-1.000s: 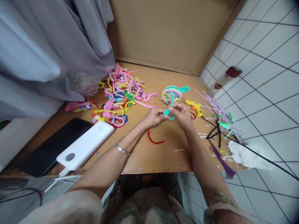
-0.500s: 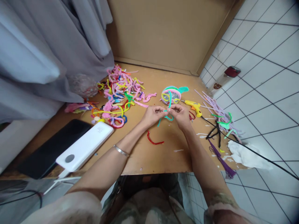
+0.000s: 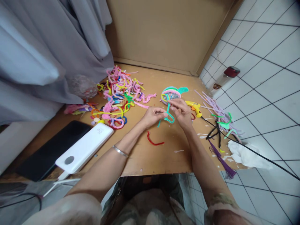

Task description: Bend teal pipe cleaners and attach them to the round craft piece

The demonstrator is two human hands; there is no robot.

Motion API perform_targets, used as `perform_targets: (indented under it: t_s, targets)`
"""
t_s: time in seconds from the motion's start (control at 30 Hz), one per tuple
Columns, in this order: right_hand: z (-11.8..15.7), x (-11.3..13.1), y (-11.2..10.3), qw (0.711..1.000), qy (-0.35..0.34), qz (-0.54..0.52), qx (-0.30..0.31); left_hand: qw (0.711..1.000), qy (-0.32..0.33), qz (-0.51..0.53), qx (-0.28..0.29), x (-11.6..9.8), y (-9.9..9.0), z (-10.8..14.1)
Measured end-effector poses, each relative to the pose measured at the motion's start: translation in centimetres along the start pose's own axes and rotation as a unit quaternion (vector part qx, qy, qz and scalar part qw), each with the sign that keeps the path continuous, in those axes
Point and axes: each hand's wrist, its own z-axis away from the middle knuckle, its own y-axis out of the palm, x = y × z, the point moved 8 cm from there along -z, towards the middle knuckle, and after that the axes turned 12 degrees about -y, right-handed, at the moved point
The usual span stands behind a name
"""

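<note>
A teal pipe cleaner (image 3: 171, 120), bent into a loop with a loose tail and an upright end, hangs over the middle of the table. My left hand (image 3: 153, 117) pinches it where its strands cross. Beside its upright end is my right hand (image 3: 181, 113), with thumb and fingers apart; the end passes close to the fingertips. Just behind stands a round item (image 3: 172, 93) wrapped in pink, teal and yellow pipe cleaners. On the table below my hands lies a curved red pipe cleaner (image 3: 154, 142).
A colourful pipe cleaner pile (image 3: 122, 84) covers the back left, with a white power bank (image 3: 85, 147) and black phone-like slab (image 3: 55, 148) nearer. At right are a yellow glue gun (image 3: 195, 108), its cord, lilac strips (image 3: 217, 109), a purple tassel (image 3: 222, 161) and a clear bottle (image 3: 225, 78).
My right hand's fingers have spread and moved off the crossing point, up beside the teal pipe cleaner's upright end. More of the teal loop shows now. My left hand keeps its pinch.
</note>
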Motion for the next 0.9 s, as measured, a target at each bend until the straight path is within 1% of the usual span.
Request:
perform_targets:
  t_s: [0.07,0.13,0.2,0.27,0.33,0.4,0.47,0.53,0.63,0.73,0.8,0.9]
  targets:
    - [0.1,0.1,0.3,0.999,-0.021,0.011,0.026,1.0,0.005,0.005,0.012,-0.1,0.2,0.0]
    - [0.3,-0.2,0.6,0.999,-0.025,0.024,0.041,1.0,0.014,0.007,0.021,-0.2,0.3,0.1]
    - [0.5,-0.7,0.9,0.999,-0.022,0.024,0.041,0.999,0.024,0.011,0.024,-0.3,0.4,0.2]
    - [0.8,-0.9,1.3,0.999,-0.013,0.003,0.035,0.999,0.041,0.018,0.019,-0.6,0.3,0.2]
    - [1.2,-1.2,2.0,0.999,0.019,-0.031,0.029,0.998,0.064,0.028,0.004,-0.9,0.0,0.2]
    - [1.8,-1.6,2.7,0.995,0.074,-0.059,0.02,0.995,0.09,0.043,-0.017,-1.2,-0.6,0.1]
    - [2.4,-1.9,3.3,0.989,0.12,-0.081,-0.004,0.991,0.113,0.06,-0.04,-1.3,-1.2,-0.2]
    - [2.9,-2.3,3.5,0.983,0.151,-0.099,-0.036,0.987,0.132,0.069,-0.067,-1.4,-1.8,-0.8]
    - [3.3,-3.4,3.7,0.972,0.184,-0.119,-0.079,0.982,0.144,0.068,-0.101,-1.4,-2.3,-1.8]
    - [3.1,-4.5,3.7,0.966,0.206,-0.119,-0.104,0.98,0.136,0.072,-0.123,-1.1,-2.4,-2.7]
    - [2.8,-4.9,3.9,0.966,0.209,-0.111,-0.103,0.978,0.131,0.087,-0.14,-0.8,-2.8,-3.0]
    - [2.3,-5.4,5.2,0.964,0.219,-0.121,-0.087,0.969,0.133,0.117,-0.173,-0.4,-3.8,-3.0]
